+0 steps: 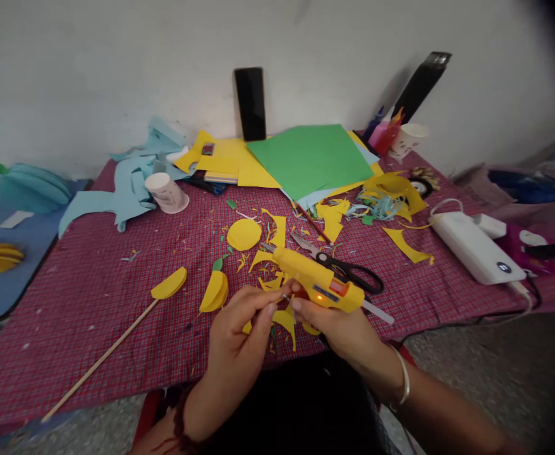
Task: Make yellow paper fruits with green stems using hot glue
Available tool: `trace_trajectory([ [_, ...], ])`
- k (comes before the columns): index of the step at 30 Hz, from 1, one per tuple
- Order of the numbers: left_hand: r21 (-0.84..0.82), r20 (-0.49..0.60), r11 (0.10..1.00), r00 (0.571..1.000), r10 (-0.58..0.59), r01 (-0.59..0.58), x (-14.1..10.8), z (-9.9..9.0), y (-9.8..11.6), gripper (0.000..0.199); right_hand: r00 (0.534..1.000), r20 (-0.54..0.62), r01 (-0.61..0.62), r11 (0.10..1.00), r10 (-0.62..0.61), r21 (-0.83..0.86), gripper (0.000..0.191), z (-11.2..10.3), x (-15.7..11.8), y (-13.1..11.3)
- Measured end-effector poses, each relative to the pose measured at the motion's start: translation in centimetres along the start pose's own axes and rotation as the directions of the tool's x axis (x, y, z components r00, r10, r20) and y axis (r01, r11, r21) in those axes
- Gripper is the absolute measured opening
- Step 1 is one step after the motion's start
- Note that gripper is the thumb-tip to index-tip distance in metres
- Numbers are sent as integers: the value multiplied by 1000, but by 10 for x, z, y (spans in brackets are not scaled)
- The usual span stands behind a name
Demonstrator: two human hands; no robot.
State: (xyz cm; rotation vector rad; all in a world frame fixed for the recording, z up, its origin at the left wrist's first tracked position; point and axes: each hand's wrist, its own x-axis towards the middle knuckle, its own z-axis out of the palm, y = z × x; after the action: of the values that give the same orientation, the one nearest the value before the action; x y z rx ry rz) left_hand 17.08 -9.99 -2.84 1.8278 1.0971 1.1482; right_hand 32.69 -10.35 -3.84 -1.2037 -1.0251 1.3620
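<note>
My right hand (pixel 353 332) is wrapped round a yellow hot glue gun (pixel 310 275). Its nozzle points up and to the left, an orange light glows on its side, and a glue stick (pixel 377 311) sticks out of the back. Close beside it, my left hand (pixel 239 335) has thumb and forefinger pinched together near the gun's trigger side; what they hold is too small to make out. Left of that hand lie a folded yellow paper piece with a green leaf (pixel 215 291) and a yellow paper half-round (pixel 169 284) by a thin wooden stick (pixel 102 359). Beyond the nozzle is a yellow paper disc (pixel 244 234).
Black-handled scissors (pixel 353 273) lie behind the gun among yellow scraps. Green paper (pixel 313 158) lies at the back below a leaning phone (pixel 250 104). A paper cup (pixel 167 193) stands left; a white power bank (pixel 476 246) with cables lies right.
</note>
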Motion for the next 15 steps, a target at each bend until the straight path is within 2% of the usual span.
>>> trace_trajectory([
  [3,135,30,986,995,98,-101,-2,0,-5,30,1000,-27,9,1000,-10,-29,16,0,1,-1],
  [5,286,56,931,974,221,-227,-4,1,-8,33,999,-40,6,999,-8,-42,15,0,2,-1],
  [7,465,124,806,928,350,-366,-6,1,-10,35,998,-55,17,999,-20,-43,11,-1,3,0],
  [9,579,227,666,878,422,-470,-7,0,-11,36,997,-61,41,998,-43,-40,8,-1,3,2],
  [11,625,292,583,848,442,-519,-8,-1,-11,37,997,-57,55,998,-57,-31,8,-2,5,5],
  [15,680,309,494,823,476,-541,-10,-3,-8,36,997,-42,68,994,-72,-88,5,0,10,9],
])
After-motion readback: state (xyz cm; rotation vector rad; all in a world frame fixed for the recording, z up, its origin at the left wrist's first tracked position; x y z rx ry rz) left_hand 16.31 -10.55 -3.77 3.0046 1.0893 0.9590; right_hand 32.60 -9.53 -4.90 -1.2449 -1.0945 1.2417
